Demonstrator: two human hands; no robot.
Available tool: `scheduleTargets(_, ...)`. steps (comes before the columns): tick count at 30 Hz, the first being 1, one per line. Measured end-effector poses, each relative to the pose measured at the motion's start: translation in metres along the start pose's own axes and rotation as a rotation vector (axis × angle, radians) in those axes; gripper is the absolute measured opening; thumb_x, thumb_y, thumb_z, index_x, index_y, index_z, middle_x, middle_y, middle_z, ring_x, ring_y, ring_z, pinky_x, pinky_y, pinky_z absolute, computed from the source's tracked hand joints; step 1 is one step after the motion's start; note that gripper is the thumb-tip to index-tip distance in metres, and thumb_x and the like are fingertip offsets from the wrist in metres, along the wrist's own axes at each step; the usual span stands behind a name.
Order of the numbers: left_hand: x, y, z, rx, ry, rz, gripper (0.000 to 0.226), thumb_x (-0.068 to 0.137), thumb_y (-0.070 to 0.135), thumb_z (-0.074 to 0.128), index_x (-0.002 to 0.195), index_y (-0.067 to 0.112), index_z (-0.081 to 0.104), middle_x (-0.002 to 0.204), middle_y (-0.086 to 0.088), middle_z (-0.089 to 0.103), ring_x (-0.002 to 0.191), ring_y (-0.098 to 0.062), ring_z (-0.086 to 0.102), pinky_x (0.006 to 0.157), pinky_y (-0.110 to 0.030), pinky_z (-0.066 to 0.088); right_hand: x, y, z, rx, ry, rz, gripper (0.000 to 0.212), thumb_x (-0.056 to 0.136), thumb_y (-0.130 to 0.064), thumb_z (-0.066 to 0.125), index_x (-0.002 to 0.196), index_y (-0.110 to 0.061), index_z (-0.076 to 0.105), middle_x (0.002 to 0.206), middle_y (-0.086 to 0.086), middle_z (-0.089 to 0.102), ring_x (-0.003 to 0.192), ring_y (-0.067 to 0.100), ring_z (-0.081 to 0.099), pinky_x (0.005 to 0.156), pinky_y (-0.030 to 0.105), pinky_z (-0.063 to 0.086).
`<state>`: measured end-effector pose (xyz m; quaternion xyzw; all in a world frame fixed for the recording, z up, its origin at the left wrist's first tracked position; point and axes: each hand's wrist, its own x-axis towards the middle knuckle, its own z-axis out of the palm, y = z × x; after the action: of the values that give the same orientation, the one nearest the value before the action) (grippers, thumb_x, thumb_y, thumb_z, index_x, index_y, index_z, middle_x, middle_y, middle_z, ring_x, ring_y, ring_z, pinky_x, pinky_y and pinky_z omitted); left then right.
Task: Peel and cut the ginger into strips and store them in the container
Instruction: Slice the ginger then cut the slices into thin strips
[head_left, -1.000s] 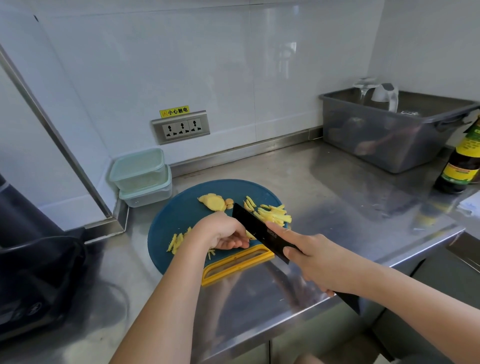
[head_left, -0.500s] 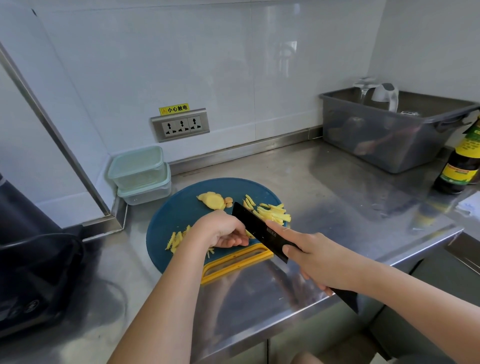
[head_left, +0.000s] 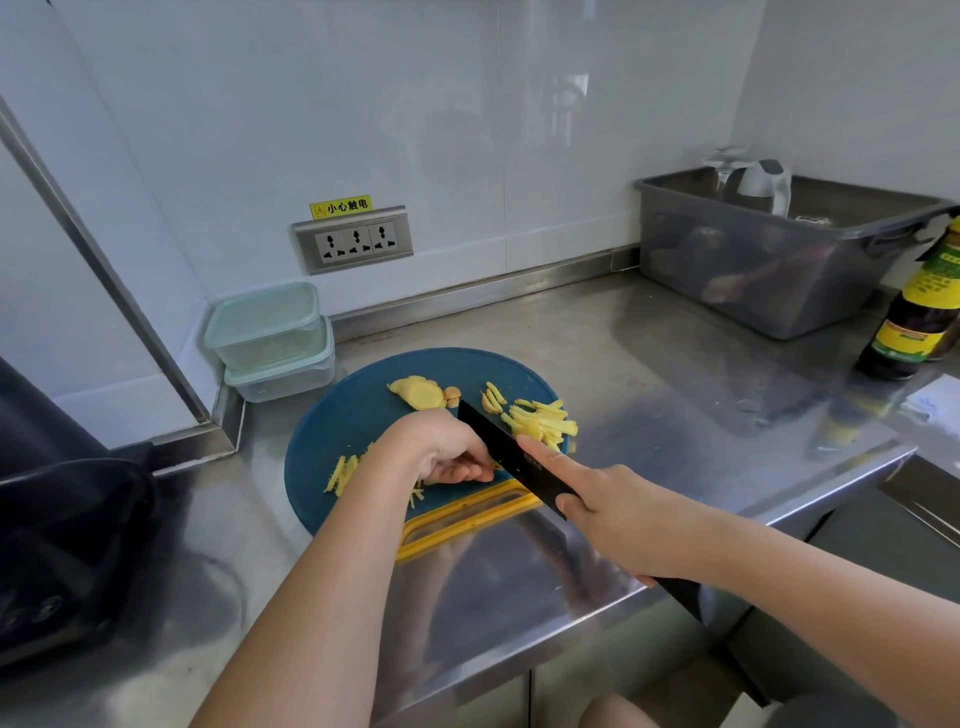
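White tiled wall (head_left: 467, 130) with a triple socket (head_left: 356, 240) above a shiny steel counter (head_left: 649, 374), soft even light

At the back right of my steel counter (head_left: 649, 374), a grey plastic tub (head_left: 769, 291) is sitting against the wall, with a white kettle (head_left: 763, 182) standing inside it. A dark sauce bottle (head_left: 919, 317) is standing just beside the tub. A triple wall socket (head_left: 356, 240) is showing under a yellow warning sticker (head_left: 341, 207), and a black appliance (head_left: 57, 519) is resting at my far left.
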<state>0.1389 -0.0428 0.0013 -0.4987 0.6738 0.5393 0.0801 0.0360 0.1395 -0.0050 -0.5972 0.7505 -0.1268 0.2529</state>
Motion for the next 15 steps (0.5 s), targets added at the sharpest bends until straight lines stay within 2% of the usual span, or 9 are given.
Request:
scheduleTargets(4,0.0041,-0.0019,-0.0015,0.008,0.002,0.011,0.008,0.089,0.005,0.061,0.082,0.002,0.064,0.054,-0.004,0.066,0.036,-0.004,0.052,0.040,-0.011,0.043,0.0030,-0.0038,-0.0032,-0.009,-0.035,0.010,0.063,0.106,-0.022,0.028,0.148,-0.051,-0.009,0.088,0.008,0.057,0.060,0.010,0.051,0.057,0.020,0.048)
scheduleTargets(7,0.0062,-0.0028,-0.0028,-0.005,-0.024,0.007,0.006,0.088,0.004,0.062,0.084,0.001,0.064,0.057,-0.006,0.067,0.037,-0.005,0.053,0.040,-0.011,0.045,0.0039,-0.0032,-0.0041,-0.005,-0.031,0.029,0.063,0.106,-0.022,0.028,0.148,-0.051,-0.009,0.096,0.012,0.059,0.065,0.014,0.055,0.065,0.027,0.053)
scheduleTargets(10,0.0086,-0.0041,-0.0050,-0.021,-0.038,0.007,0.005,0.088,0.004,0.062,0.086,0.001,0.065,0.060,-0.007,0.068,0.039,-0.005,0.054,0.040,-0.011,0.045,0.0059,-0.0037,-0.0013,-0.010,-0.022,0.037,0.063,0.106,-0.023,0.028,0.148,-0.052,-0.009,0.091,0.009,0.057,0.067,0.015,0.056,0.072,0.032,0.055)
scheduleTargets(15,0.0098,-0.0026,-0.0053,-0.024,-0.068,-0.005,0.004,0.088,0.003,0.061,0.087,0.000,0.064,0.060,-0.008,0.069,0.038,-0.006,0.055,0.039,-0.012,0.045,0.0062,-0.0066,-0.0053,-0.003,-0.042,0.065,0.064,0.105,-0.020,0.027,0.148,-0.052,-0.009,0.094,0.011,0.056,0.070,0.021,0.061,0.067,0.030,0.056)
